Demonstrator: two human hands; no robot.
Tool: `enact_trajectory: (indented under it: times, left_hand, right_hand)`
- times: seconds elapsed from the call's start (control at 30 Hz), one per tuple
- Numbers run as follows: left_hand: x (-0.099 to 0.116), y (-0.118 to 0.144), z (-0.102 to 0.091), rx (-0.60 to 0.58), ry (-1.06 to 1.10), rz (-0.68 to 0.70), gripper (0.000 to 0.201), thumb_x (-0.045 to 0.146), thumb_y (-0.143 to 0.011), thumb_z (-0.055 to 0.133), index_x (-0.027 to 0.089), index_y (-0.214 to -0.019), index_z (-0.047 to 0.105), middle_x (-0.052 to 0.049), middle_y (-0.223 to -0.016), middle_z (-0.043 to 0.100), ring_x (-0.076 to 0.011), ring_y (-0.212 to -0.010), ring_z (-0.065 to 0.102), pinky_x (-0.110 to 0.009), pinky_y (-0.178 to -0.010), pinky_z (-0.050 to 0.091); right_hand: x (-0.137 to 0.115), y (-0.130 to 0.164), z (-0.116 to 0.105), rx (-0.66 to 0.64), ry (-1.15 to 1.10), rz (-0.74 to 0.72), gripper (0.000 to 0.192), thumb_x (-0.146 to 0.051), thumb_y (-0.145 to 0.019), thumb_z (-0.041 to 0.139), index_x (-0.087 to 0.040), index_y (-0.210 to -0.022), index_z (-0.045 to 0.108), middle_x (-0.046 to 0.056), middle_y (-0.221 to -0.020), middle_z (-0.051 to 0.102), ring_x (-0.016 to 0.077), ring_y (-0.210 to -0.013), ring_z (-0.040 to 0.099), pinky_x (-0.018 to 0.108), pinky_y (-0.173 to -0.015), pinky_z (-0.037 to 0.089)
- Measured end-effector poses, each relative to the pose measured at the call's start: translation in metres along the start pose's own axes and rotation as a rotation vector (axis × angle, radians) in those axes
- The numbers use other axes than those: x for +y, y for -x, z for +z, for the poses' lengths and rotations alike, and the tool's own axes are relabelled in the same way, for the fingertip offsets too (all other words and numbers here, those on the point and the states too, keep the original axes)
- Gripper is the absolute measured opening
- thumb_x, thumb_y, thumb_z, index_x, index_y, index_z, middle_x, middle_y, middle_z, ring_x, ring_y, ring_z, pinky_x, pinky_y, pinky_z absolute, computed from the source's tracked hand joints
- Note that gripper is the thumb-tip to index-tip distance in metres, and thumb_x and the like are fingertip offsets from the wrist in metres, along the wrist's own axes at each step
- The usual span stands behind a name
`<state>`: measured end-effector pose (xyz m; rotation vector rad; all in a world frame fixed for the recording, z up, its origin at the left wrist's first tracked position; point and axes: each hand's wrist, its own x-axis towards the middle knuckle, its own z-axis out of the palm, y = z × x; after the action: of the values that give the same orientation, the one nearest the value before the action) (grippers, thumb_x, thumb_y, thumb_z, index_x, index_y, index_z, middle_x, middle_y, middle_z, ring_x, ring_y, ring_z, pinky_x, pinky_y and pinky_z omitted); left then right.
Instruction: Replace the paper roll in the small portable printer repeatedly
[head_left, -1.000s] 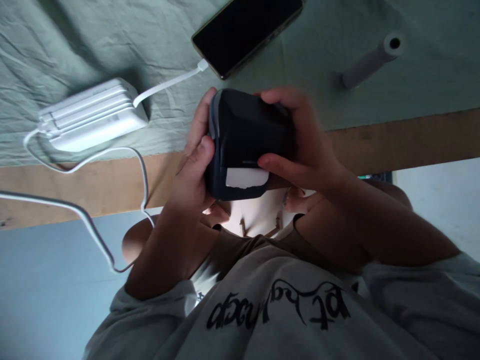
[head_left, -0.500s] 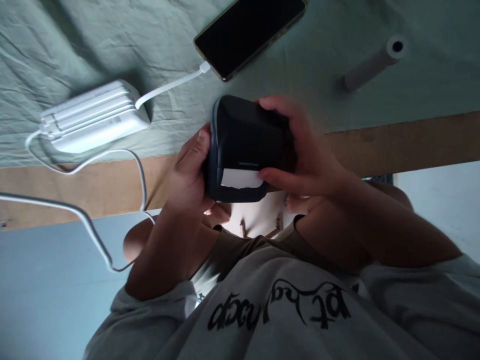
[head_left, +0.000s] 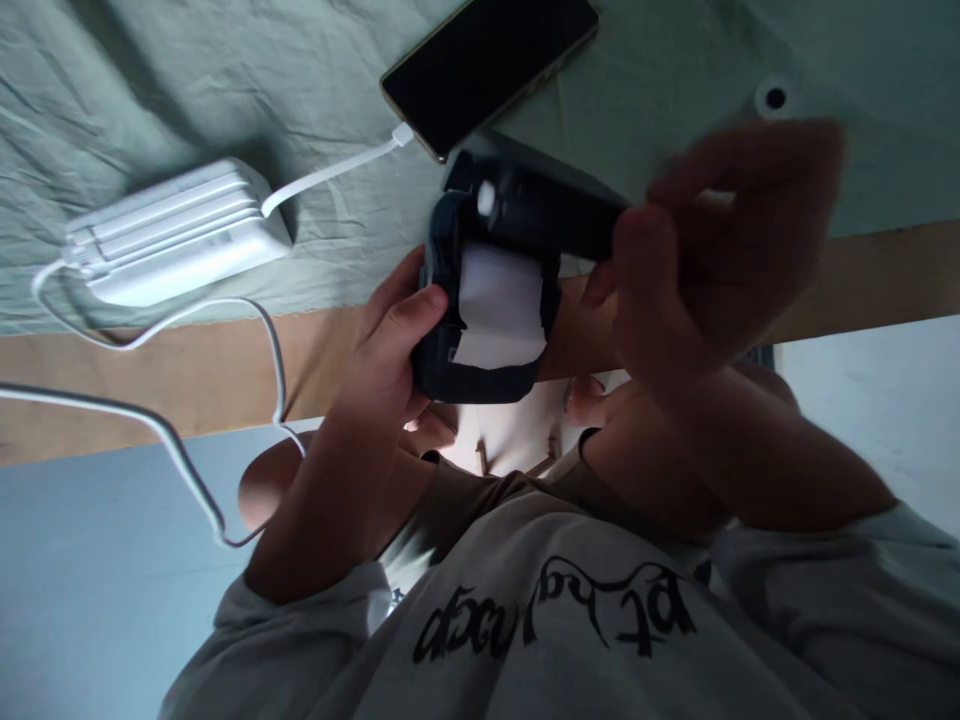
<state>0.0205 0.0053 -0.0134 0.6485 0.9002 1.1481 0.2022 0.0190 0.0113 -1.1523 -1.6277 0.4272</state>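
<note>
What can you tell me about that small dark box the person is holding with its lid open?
The small dark box looks like a pocket printer of matte, dark plastic with rounded corners. Its lid is swung up and back, showing a white paper roll seated inside, with its loose end curling out. The left hand grips its side, thumb on the rim. The blurred right hand is at the lid's edge. It is held above the table's wooden edge.

Matt dark plastic printer (head_left: 480,375) with smooth white paper (head_left: 499,305) inside, wrinkled green cloth (head_left: 150,90), bare wood table edge (head_left: 180,375), glossy white power bank (head_left: 172,230), probably plastic, glossy black phone (head_left: 487,65).
</note>
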Motion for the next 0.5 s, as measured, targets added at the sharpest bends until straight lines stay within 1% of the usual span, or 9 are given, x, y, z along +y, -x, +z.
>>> enact_trajectory:
  times: [0.07, 0.13, 0.2, 0.27, 0.3, 0.33, 0.4, 0.47, 0.5]
  left_hand:
    - [0.002, 0.001, -0.001, -0.009, -0.029, -0.016, 0.023, 0.034, -0.081, 0.065, 0.014, -0.092, 0.068, -0.003, -0.074, 0.068, -0.0128, -0.060, 0.059, -0.024, -0.050, 0.042]
    - [0.003, 0.002, 0.001, -0.010, -0.076, -0.024, 0.026, 0.036, -0.081, 0.064, 0.015, -0.095, 0.067, -0.004, -0.076, 0.069, -0.0146, -0.060, 0.061, -0.026, -0.051, 0.043]
    - [0.004, 0.004, 0.003, -0.004, -0.123, -0.017, 0.026, 0.036, -0.082, 0.063, 0.015, -0.096, 0.067, -0.003, -0.077, 0.068, -0.0142, -0.060, 0.061, -0.025, -0.052, 0.045]
    - [0.005, 0.006, 0.005, 0.001, -0.167, -0.010, 0.024, 0.036, -0.083, 0.062, 0.015, -0.095, 0.067, -0.002, -0.075, 0.066, -0.0128, -0.059, 0.059, -0.025, -0.054, 0.046]
    - [0.006, 0.006, 0.006, 0.002, -0.184, -0.008, 0.023, 0.035, -0.083, 0.063, 0.015, -0.094, 0.067, -0.002, -0.073, 0.065, -0.0122, -0.058, 0.058, -0.024, -0.054, 0.047]
    - [0.006, 0.007, 0.008, -0.001, -0.199, -0.007, 0.023, 0.035, -0.083, 0.064, 0.015, -0.093, 0.067, -0.001, -0.072, 0.064, -0.0117, -0.058, 0.057, -0.024, -0.054, 0.047]
    - [0.009, 0.008, 0.010, -0.006, -0.221, -0.025, 0.024, 0.036, -0.082, 0.065, 0.015, -0.095, 0.067, -0.002, -0.073, 0.063, -0.0119, -0.059, 0.058, -0.024, -0.054, 0.048]
    - [0.012, 0.010, 0.013, 0.005, -0.232, -0.078, 0.023, 0.033, -0.082, 0.065, 0.016, -0.097, 0.067, -0.002, -0.076, 0.064, -0.0126, -0.063, 0.059, -0.023, -0.054, 0.048]
    - [0.013, 0.010, 0.014, 0.022, -0.231, -0.100, 0.022, 0.031, -0.082, 0.064, 0.016, -0.098, 0.067, -0.002, -0.077, 0.064, -0.0126, -0.064, 0.060, -0.023, -0.054, 0.048]
  right_hand:
    - [0.000, -0.001, 0.003, 0.062, -0.081, 0.040, 0.016, -0.026, -0.095, 0.052, -0.021, -0.085, 0.039, -0.004, -0.079, 0.045, 0.0008, -0.056, 0.053, 0.020, -0.048, 0.037]
    - [0.003, 0.000, 0.004, 0.050, -0.044, 0.027, 0.019, -0.029, -0.095, 0.053, -0.022, -0.085, 0.039, -0.005, -0.080, 0.049, 0.0025, -0.061, 0.059, 0.020, -0.051, 0.041]
    - [0.004, 0.001, 0.003, -0.076, 0.103, -0.021, 0.015, -0.032, -0.093, 0.056, -0.023, -0.087, 0.046, -0.006, -0.082, 0.060, 0.0029, -0.062, 0.059, 0.021, -0.055, 0.041]
    - [0.002, 0.002, 0.001, -0.219, 0.297, -0.096, 0.009, -0.033, -0.092, 0.057, -0.024, -0.090, 0.057, -0.007, -0.083, 0.069, 0.0039, -0.063, 0.060, 0.024, -0.056, 0.038]
    - [-0.001, 0.002, 0.000, -0.280, 0.387, -0.119, 0.010, -0.034, -0.093, 0.055, -0.026, -0.094, 0.062, -0.007, -0.085, 0.071, 0.0050, -0.064, 0.061, 0.025, -0.057, 0.036]
    - [-0.003, 0.002, -0.001, -0.334, 0.475, -0.126, 0.016, -0.035, -0.094, 0.053, -0.027, -0.100, 0.065, -0.006, -0.086, 0.073, 0.0065, -0.066, 0.063, 0.026, -0.057, 0.034]
    - [-0.008, 0.001, -0.001, -0.441, 0.635, -0.131, 0.025, -0.039, -0.095, 0.048, -0.029, -0.107, 0.067, -0.005, -0.087, 0.074, 0.0101, -0.069, 0.065, 0.028, -0.056, 0.031]
    - [-0.010, 0.000, 0.000, -0.519, 0.674, -0.130, 0.026, -0.042, -0.092, 0.050, -0.030, -0.108, 0.068, -0.005, -0.085, 0.074, 0.0130, -0.067, 0.065, 0.028, -0.055, 0.029]
    - [-0.011, -0.001, 0.000, -0.532, 0.663, -0.135, 0.026, -0.042, -0.090, 0.053, -0.030, -0.108, 0.067, -0.005, -0.085, 0.074, 0.0144, -0.067, 0.066, 0.028, -0.054, 0.028]
